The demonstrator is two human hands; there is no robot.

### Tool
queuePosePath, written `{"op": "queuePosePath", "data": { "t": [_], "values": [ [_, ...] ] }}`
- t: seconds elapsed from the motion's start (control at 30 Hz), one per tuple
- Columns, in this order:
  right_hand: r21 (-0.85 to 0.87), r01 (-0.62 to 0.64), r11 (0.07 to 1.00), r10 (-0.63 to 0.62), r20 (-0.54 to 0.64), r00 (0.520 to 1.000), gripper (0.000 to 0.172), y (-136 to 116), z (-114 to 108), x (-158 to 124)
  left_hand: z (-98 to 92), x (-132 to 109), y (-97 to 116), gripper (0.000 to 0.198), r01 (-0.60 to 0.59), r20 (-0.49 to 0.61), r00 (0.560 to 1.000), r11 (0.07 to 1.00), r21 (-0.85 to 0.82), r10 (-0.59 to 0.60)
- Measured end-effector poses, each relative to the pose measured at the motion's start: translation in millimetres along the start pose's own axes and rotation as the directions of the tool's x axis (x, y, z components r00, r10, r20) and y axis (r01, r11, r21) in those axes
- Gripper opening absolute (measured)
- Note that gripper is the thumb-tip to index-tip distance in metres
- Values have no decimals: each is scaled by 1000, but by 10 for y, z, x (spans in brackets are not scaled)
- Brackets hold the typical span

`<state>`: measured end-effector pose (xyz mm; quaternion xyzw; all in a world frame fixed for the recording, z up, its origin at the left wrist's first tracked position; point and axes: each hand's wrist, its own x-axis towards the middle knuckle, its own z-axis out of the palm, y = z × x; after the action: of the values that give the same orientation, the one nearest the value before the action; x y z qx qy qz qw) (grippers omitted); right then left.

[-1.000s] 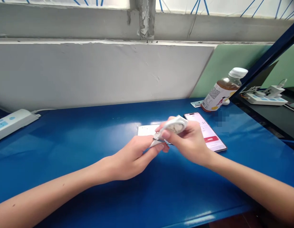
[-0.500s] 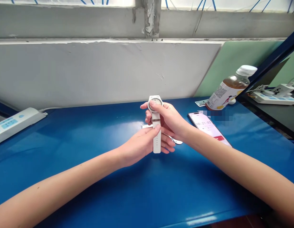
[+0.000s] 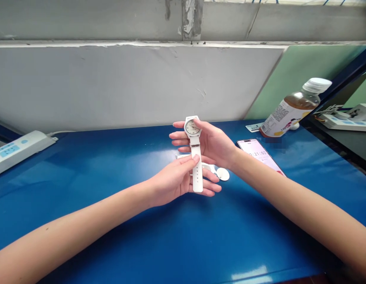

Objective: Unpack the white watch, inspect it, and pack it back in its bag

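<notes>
A white wristwatch (image 3: 194,150) stands upright between my hands above the blue table (image 3: 111,165), dial facing me. My right hand (image 3: 212,144) holds the watch head at the top, thumb on the dial edge and fingers behind it. My left hand (image 3: 179,179) pinches the lower strap, thumb in front and fingers underneath. A small white round piece (image 3: 222,174) lies on the table just right of my left hand. Something white lies behind the hands, mostly hidden.
A phone (image 3: 261,154) with a lit screen lies to the right. A tilted bottle of brown drink (image 3: 292,108) leans at the back right by a small card (image 3: 253,127). One power strip (image 3: 14,150) sits far left, another (image 3: 348,120) far right. A grey wall (image 3: 126,86) backs the table.
A second ago both hands worked the watch low over the table. It was then raised upright with the dial toward me, and my right fingers have since spread behind the watch head.
</notes>
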<state>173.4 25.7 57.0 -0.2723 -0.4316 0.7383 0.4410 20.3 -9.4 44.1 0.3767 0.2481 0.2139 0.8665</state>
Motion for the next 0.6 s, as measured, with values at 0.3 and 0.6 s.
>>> {"op": "queuePosePath", "data": {
  "t": [0.3,0.6],
  "values": [
    [-10,-31,999,32,124,992,58,-82,-23,-14,58,-49,27,33,47,-40,998,999,23,-46],
    [-90,30,996,-24,63,998,44,-187,-26,-50,168,-128,74,32,29,-127,992,998,63,-21]
  ]
}}
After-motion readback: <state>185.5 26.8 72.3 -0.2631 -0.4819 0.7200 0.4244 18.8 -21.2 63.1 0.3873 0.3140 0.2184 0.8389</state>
